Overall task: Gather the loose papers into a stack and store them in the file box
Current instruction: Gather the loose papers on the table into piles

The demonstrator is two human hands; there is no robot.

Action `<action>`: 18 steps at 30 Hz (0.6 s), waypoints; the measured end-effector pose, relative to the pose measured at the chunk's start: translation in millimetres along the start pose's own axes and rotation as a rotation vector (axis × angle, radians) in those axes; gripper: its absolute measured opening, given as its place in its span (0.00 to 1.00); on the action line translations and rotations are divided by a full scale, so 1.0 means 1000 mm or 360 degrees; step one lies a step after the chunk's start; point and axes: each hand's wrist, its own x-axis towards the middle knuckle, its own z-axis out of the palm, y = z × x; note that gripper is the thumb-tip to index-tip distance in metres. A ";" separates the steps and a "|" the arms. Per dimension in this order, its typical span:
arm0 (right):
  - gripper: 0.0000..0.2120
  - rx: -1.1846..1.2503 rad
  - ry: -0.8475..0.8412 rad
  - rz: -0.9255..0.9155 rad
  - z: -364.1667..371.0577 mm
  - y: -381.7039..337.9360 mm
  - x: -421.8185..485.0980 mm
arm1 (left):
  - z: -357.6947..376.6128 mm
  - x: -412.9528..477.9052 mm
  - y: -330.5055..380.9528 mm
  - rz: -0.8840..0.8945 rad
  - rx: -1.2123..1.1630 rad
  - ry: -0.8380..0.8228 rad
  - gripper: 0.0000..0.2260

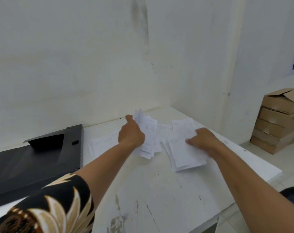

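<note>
My left hand grips a bundle of white papers and holds it tilted above the white table. My right hand presses flat on a second pile of papers lying on the table, its fingers pinching the top sheets. More loose sheets lie flat to the left, between the bundle and the black file box. The file box sits open at the table's left, its lid flap raised.
White walls meet in a corner just behind the table. A stack of brown cardboard boxes stands on the floor at the right. A dark object shows past the table's right edge. A patterned sleeve fills the lower left.
</note>
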 end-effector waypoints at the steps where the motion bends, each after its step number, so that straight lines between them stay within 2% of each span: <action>1: 0.24 0.0131 0.0077 0.0003 -0.008 -0.004 0.005 | -0.003 0.004 0.000 -0.0019 -0.0040 0.0006 0.31; 4: 0.18 0.0402 0.0223 0.0088 -0.026 -0.014 0.027 | -0.009 0.017 0.001 -0.0092 -0.0159 0.0007 0.36; 6: 0.17 0.0368 0.0249 0.0179 -0.029 -0.019 0.046 | -0.013 0.026 0.001 -0.0111 -0.0190 0.0014 0.34; 8: 0.19 0.0173 0.0227 0.0260 -0.022 -0.020 0.064 | -0.017 0.035 0.002 -0.0079 -0.0226 -0.0025 0.27; 11: 0.22 -0.0148 0.0168 0.0326 -0.003 -0.010 0.081 | -0.016 0.049 0.002 0.0055 -0.0389 -0.0222 0.11; 12: 0.23 -0.0195 0.0165 0.0352 0.002 -0.004 0.086 | -0.015 0.053 0.003 0.0065 -0.0477 -0.0294 0.09; 15: 0.19 -0.0078 0.0148 0.0375 0.002 0.009 0.101 | -0.002 0.069 0.006 -0.0028 -0.0617 -0.0437 0.14; 18: 0.13 0.0117 0.0122 0.0374 -0.002 0.014 0.111 | 0.022 0.084 0.012 -0.0115 -0.0556 -0.0529 0.17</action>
